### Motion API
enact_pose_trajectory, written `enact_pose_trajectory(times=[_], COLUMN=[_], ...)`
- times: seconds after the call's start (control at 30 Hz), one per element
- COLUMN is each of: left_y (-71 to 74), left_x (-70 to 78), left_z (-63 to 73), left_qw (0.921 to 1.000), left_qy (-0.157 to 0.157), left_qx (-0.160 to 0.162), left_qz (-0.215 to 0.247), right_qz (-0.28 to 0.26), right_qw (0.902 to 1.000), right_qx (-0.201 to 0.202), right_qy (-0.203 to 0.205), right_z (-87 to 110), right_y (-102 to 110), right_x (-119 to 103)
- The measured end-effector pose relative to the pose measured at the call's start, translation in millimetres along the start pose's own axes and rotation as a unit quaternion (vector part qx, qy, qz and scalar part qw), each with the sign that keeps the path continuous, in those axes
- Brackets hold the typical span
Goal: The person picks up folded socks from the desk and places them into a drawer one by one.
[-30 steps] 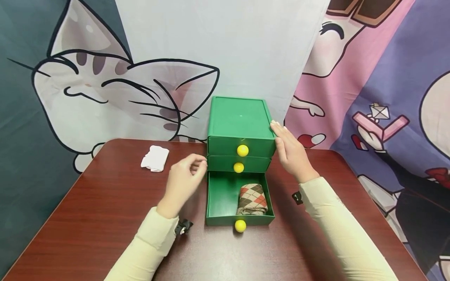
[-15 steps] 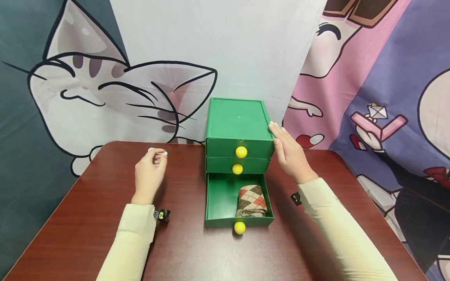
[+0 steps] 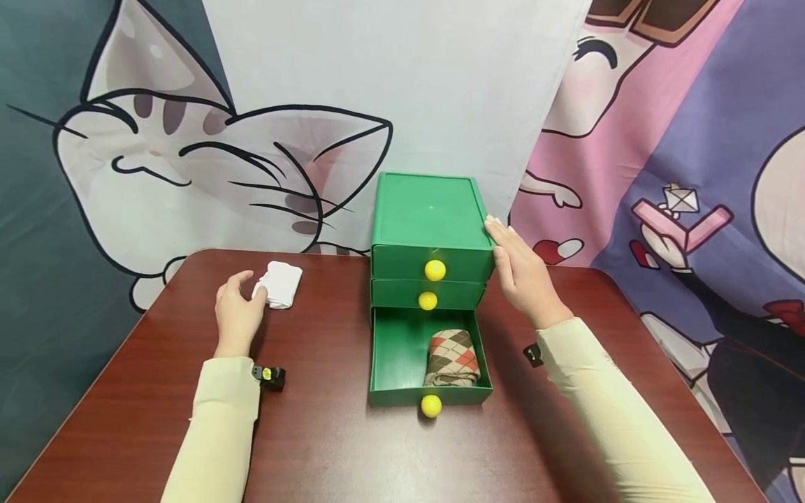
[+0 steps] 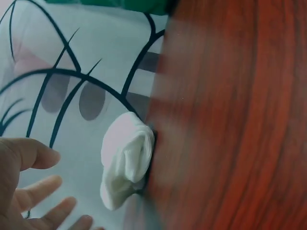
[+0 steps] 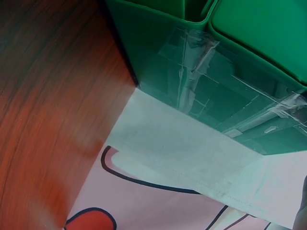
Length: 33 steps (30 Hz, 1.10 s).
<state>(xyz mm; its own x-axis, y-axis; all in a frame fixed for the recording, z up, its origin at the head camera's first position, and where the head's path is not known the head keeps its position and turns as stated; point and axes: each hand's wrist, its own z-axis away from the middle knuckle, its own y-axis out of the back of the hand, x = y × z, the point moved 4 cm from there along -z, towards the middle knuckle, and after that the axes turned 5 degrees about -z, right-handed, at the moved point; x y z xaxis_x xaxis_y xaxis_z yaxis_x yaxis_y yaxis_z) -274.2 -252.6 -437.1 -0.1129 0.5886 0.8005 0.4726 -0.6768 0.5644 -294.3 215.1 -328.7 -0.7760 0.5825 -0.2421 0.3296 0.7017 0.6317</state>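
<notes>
A folded white sock [image 3: 281, 285] lies on the table at the back left. My left hand [image 3: 239, 314] is just left of it with thumb and fingers spread. In the left wrist view a gap separates the fingers [image 4: 43, 191] from the sock [image 4: 127, 160]. My right hand [image 3: 522, 272] rests with straight fingers against the right side of a green drawer cabinet [image 3: 430, 209]. Its bottom drawer [image 3: 399, 356] is pulled out, and a folded argyle sock [image 3: 451, 358] lies in the drawer's right part. The two upper drawers are closed.
Yellow ball knobs [image 3: 434, 270] sit on the drawer fronts; the bottom one sticks out toward me. Clear tape [image 5: 192, 72] runs over the cabinet's side. A printed cloth backdrop [image 3: 453, 84] hangs right behind the brown table [image 3: 339, 447].
My left hand has moved left from beside the cabinet, passing over the white sock, and its fingers have spread. The right hand stays on the cabinet.
</notes>
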Motion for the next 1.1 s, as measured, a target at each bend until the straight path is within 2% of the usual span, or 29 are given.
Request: enact_pose_trajectory(times=[0.1, 0.23, 0.37, 0.53, 0.87, 0.97, 1.1], left_y=[-3.5, -10.0, -12.0, -13.4, -14.7, -17.6, -21.0], left_x=[-9.7, -19.4, -24.4, -25.1, -24.2, -22.8, -20.4], left_z=[-2.8, -4.2, -7.6, -12.0, -16.2, -21.7, -27.5], left_qw=[0.9966, 0.9833, 0.9762, 0.9725, 0.98, 0.9835, 0.9855], left_qy=[0.05, 0.109, 0.134, 0.143, 0.15, 0.139, 0.109], left_qx=[-0.048, -0.092, -0.094, -0.098, -0.105, -0.112, -0.119], left_qz=[0.044, 0.114, 0.142, 0.155, 0.078, 0.029, -0.053], right_qz=[0.003, 0.003, 0.002, 0.0, -0.001, -0.001, -0.003], right_qw=[1.0, 1.0, 1.0, 1.0, 1.0, 1.0, 1.0], right_qx=[0.0, 0.001, -0.002, 0.001, -0.002, 0.0, 0.006], right_qy=[0.001, 0.002, 0.006, 0.007, 0.005, 0.004, 0.004], right_z=[0.5, 0.4, -0.8, -1.7, -1.5, -0.7, 0.1], right_y=[0, 0, 0, 0, 0, 0, -1], right_x=[1, 2, 3, 3, 0, 0, 0])
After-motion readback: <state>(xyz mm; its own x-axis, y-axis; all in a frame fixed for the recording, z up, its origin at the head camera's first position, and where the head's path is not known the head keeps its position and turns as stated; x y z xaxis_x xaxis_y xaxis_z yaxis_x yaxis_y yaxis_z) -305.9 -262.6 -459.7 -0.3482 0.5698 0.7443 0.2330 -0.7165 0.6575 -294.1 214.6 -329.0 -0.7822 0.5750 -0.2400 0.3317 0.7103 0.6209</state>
